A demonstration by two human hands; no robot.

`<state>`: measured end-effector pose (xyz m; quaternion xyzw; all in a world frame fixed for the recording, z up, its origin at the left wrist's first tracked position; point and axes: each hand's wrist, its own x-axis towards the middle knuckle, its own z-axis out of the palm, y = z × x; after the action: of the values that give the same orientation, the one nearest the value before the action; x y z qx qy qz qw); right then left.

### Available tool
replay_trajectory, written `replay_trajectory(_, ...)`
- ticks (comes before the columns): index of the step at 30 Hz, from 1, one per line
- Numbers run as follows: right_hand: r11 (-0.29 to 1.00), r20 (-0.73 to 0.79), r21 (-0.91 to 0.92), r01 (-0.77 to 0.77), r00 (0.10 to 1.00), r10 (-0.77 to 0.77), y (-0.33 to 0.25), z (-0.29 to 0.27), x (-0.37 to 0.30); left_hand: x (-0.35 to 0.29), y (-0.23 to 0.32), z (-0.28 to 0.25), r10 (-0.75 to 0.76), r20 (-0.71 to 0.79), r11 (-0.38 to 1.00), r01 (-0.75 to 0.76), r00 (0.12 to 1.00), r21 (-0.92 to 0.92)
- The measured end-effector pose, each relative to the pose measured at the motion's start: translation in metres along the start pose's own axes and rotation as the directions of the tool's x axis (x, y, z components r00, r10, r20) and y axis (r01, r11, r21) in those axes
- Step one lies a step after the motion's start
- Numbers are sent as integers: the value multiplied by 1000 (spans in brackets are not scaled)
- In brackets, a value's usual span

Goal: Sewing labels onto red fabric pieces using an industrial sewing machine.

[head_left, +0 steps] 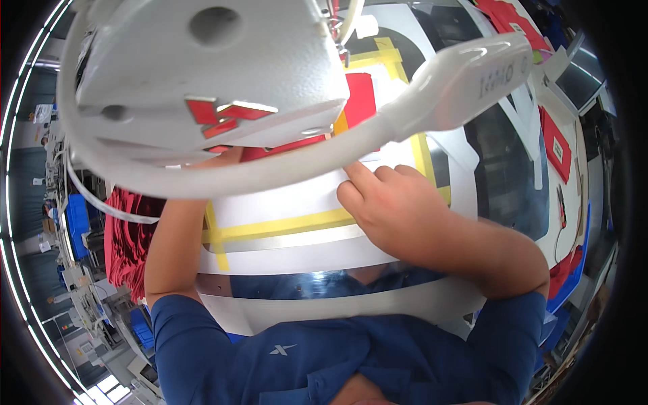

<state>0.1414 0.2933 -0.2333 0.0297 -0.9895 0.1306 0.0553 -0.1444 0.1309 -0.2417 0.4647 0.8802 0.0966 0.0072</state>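
A white sewing machine head [270, 74] with red marks and a pale bendy lamp [445, 88] hide much of the work. Beneath them, red fabric [359, 98] lies on a white sheet [283, 202] edged with yellow tape. My left hand [226, 158] reaches under the machine head beside the fabric; its fingers are hidden. My right hand [391, 202] is right of the fabric's near edge, its index finger pointing forward and the other fingers curled in. The lamp's neck covers that fingertip, so whatever it touches or pinches cannot be made out.
Folded red cloth [128, 236] is piled left of my left forearm. More red pieces [555, 145] lie on the right-hand table, near a small dark-and-red tool [561, 206]. A blue bin [570, 270] stands at the right edge, and a glossy dark strip [317, 285] runs before my chest.
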Motion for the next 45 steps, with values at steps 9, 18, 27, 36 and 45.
replay_trajectory(9, 986, 82, -148, 73, 995, -62, -22, -5, -9, 7, -105, 8, 230, -193, 953, -261, 954, -156)
replay_trajectory(18, 974, 21, -150, 167, 986, -166, -30, 6, -11, 21, -26, 19, 4, -57, 969, -18, 998, -246)
replay_trajectory(27, 962, 1, -249, 117, 993, -120, -25, 6, -8, 24, -2, 39, -5, 85, 971, 26, 996, -240)
replay_trajectory(36, 959, -2, -256, 123, 992, -128, -26, 8, -8, 15, -6, 31, 46, 61, 997, -43, 997, -60)
replay_trajectory(45, 986, 66, -110, 123, 991, -116, -21, -5, -8, -125, -8, -31, -244, -98, 878, 177, 965, -446)
